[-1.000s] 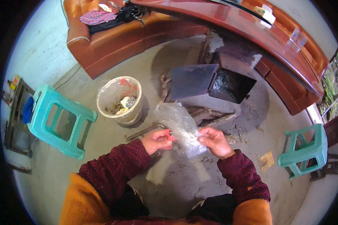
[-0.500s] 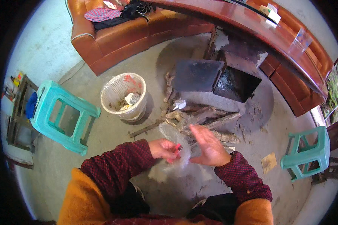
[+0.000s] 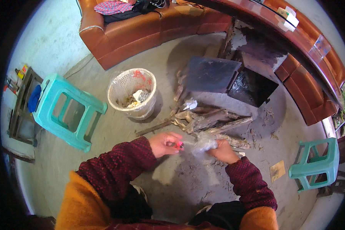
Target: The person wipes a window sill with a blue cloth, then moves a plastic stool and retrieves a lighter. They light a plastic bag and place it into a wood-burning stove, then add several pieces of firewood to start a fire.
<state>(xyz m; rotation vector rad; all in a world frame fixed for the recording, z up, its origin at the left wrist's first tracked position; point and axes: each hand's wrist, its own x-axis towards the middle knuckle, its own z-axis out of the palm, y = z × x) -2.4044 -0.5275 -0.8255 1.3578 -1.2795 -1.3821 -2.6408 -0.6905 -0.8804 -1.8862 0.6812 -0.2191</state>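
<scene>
My left hand point(image 3: 164, 144) is closed around a small pink lighter point(image 3: 179, 145), its tip pointing right. My right hand point(image 3: 223, 151) grips a crumpled clear plastic bag point(image 3: 204, 142), bunched into a wad just beside the lighter. Both hands hover low over the concrete floor, right in front of a pile of dry sticks and split firewood point(image 3: 207, 122). Behind the wood stands a black metal stove box point(image 3: 228, 78) with its lid open.
A white mesh waste basket point(image 3: 132, 93) with scraps stands left of the wood. A teal plastic stool point(image 3: 67, 110) is at the left, another point(image 3: 314, 165) at the right. Brown leather sofas point(image 3: 149, 27) curve round the back. A cardboard scrap point(image 3: 277, 170) lies on the floor.
The plastic bag was spread wide between both hands; now it is crumpled into a wad in my right hand. Both hands have dropped lower toward the firewood, lighter and wad close together.
</scene>
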